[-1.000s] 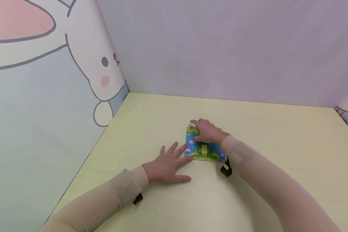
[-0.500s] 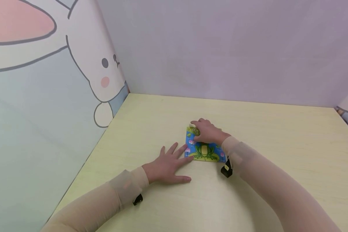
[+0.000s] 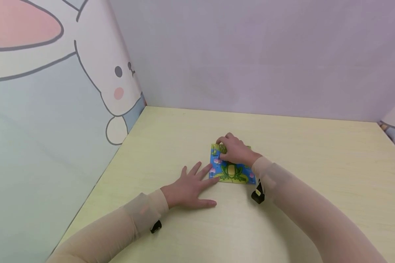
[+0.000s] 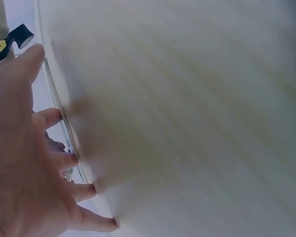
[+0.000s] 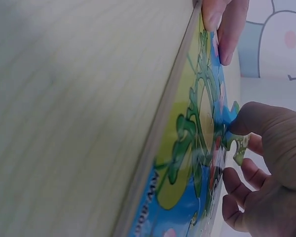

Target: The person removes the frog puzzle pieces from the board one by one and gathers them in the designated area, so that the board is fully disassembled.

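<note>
In the head view we are looking down at a puzzle board (image 3: 235,180) that is lying flat near the middle of the tabletop (image 3: 303,153) and carrying pieces that are forming a green frog (image 3: 231,171). Its longer-looking sides are running left to right, and the frog's feet are pointing toward the person. We are seeing the left grip (image 3: 188,188) spreading its fingers wide, two of them touching the board's left side. The right grip (image 3: 236,149) is curling over the board's far left part, hiding the frog's upper half. Beyond the pale wooden surface we are facing a lavender wall (image 3: 250,54), and a cartoon rabbit (image 3: 100,47) is decorating the wall at left.

In the left wrist view we are finding the left grip close up, its fingers standing apart, while the blurred tabletop is filling most of the scene.

In the right wrist view we are watching the board along its edge. The right grip is pinching a blue and green puzzle piece (image 5: 241,149), tilted up from the board's face; we cannot tell whether it is touching. Two left fingertips (image 5: 230,47) are resting on the board
</note>
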Available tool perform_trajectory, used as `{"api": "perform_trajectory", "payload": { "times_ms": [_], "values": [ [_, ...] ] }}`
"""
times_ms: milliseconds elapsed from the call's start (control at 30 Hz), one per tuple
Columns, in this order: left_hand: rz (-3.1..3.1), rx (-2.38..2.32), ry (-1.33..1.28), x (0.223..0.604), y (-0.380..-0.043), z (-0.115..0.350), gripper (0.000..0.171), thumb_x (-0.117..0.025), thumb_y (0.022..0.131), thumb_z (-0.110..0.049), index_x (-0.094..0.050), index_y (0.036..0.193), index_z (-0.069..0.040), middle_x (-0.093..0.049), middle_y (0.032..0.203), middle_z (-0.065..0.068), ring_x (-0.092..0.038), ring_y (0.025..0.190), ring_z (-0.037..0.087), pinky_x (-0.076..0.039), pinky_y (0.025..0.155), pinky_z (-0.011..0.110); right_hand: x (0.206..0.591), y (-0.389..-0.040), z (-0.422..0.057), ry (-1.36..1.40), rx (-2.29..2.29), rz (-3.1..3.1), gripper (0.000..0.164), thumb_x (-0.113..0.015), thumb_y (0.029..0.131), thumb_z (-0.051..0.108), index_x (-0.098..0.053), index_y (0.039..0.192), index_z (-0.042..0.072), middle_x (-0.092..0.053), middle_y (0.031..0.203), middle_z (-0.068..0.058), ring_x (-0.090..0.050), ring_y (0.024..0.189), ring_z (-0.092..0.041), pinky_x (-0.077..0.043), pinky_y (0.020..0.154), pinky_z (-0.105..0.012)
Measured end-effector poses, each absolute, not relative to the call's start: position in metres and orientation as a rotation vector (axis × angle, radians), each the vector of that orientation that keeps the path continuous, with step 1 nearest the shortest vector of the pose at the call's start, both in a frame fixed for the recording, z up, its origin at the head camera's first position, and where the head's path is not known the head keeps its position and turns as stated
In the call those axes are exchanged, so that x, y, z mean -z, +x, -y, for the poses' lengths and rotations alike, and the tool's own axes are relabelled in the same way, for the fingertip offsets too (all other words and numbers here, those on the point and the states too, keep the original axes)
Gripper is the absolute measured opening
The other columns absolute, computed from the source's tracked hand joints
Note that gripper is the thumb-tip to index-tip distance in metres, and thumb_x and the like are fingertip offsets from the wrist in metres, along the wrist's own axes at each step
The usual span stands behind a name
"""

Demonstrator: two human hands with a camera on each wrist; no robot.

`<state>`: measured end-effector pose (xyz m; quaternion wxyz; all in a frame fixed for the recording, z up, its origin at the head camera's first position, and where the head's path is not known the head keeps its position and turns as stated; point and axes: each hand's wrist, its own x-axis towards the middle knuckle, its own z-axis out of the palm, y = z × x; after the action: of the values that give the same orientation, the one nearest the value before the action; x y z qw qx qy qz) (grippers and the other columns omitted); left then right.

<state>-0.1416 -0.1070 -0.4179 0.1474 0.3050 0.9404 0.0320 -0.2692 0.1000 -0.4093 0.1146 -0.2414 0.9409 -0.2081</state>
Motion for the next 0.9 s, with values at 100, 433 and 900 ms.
{"api": "perform_trajectory", "payload": {
  "times_ms": [100, 433, 900],
  "values": [
    [-2.706, -0.094, 0.874, 0.418, -0.141, 0.107, 0.076, -0.039, 0.086, -0.079, -0.025, 0.152, -0.044, -0.004, 0.167, 0.002, -0.006, 0.152, 0.042, -0.020, 0.105, 0.078, 0.411, -0.269, -0.102, -0.719, 0.645, -2.768, 0.045, -0.063, 0.090, 0.021, -0.052, 0.133, 0.016, -0.047, 0.126, -0.011, -0.053, 0.098, -0.027, -0.047, 0.092, -0.048],
    [-2.709, -0.086, 0.872, 0.417, -0.142, 0.108, 0.076, -0.039, 0.087, -0.078, -0.024, 0.152, -0.043, -0.003, 0.167, 0.001, -0.007, 0.152, 0.042, -0.020, 0.105, 0.078, 0.411, -0.270, -0.107, -0.796, 0.872, -2.747, 0.024, -0.053, 0.098, 0.015, -0.059, 0.121, 0.009, -0.057, 0.114, -0.009, -0.056, 0.098, -0.022, -0.050, 0.090, -0.039],
    [-2.706, -0.095, 0.872, 0.418, -0.142, 0.107, 0.076, -0.040, 0.086, -0.078, -0.025, 0.152, -0.043, -0.004, 0.167, 0.002, -0.007, 0.152, 0.042, -0.018, 0.106, 0.077, 0.396, -0.260, -0.139, -0.634, 0.974, -2.736, 0.030, -0.043, 0.104, 0.017, -0.059, 0.129, 0.012, -0.058, 0.133, -0.011, -0.058, 0.110, -0.027, -0.049, 0.093, -0.046]
  ]
}}
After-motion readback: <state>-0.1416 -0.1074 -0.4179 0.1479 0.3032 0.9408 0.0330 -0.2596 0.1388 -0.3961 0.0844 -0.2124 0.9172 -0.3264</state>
